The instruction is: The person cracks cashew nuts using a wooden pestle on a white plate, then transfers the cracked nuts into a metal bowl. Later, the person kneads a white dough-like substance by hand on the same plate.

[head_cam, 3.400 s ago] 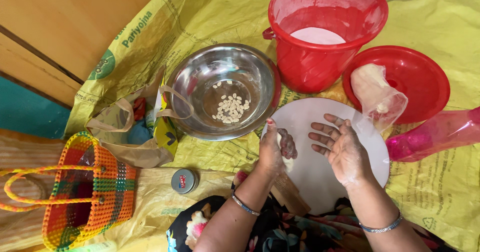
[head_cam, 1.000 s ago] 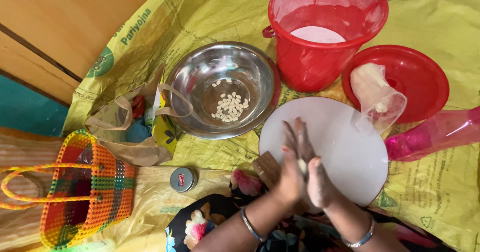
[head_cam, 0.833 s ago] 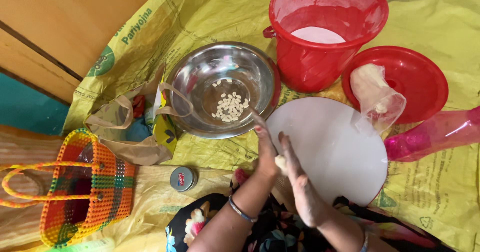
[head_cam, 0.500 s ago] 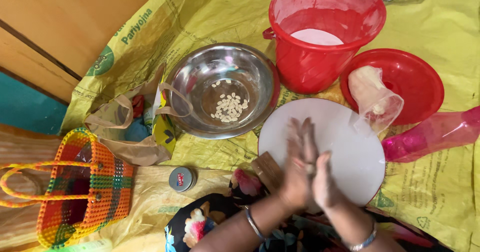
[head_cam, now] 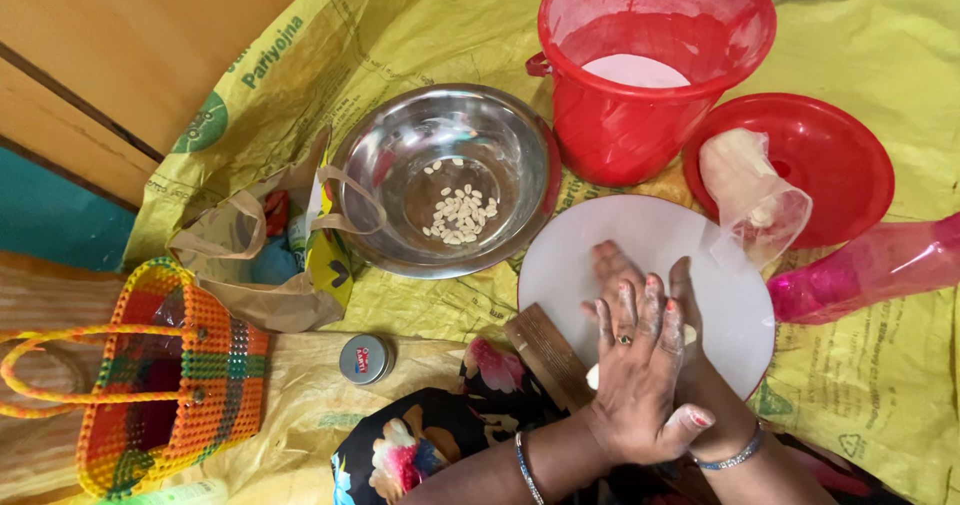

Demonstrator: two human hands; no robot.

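My left hand (head_cam: 640, 375), wearing a ring, lies palm down across my right hand (head_cam: 612, 270) over a round white board (head_cam: 650, 230). A small piece of white dough (head_cam: 592, 376) is pressed between the two palms, and only its ends show. Both hands are dusted with white flour. A steel bowl (head_cam: 380, 155) stands left of the board and holds several small white rolled pieces (head_cam: 460, 215). A wooden block (head_cam: 545, 350) lies under my left wrist at the board's near edge.
Behind the board stands a red bucket (head_cam: 620, 125) with white flour (head_cam: 635, 70) in it. To the right are a red basin (head_cam: 850, 150) holding a clear plastic bag (head_cam: 750, 195), and a pink bottle (head_cam: 870, 270). At left are a woven basket (head_cam: 170, 375), a brown bag (head_cam: 260, 285) and a small tin (head_cam: 363, 358). Everything rests on a yellow sheet (head_cam: 420, 25).
My palms have been sliding back and forth over each other with the dough between them. Now the left hand sits crosswise over the right. The other things have not moved.
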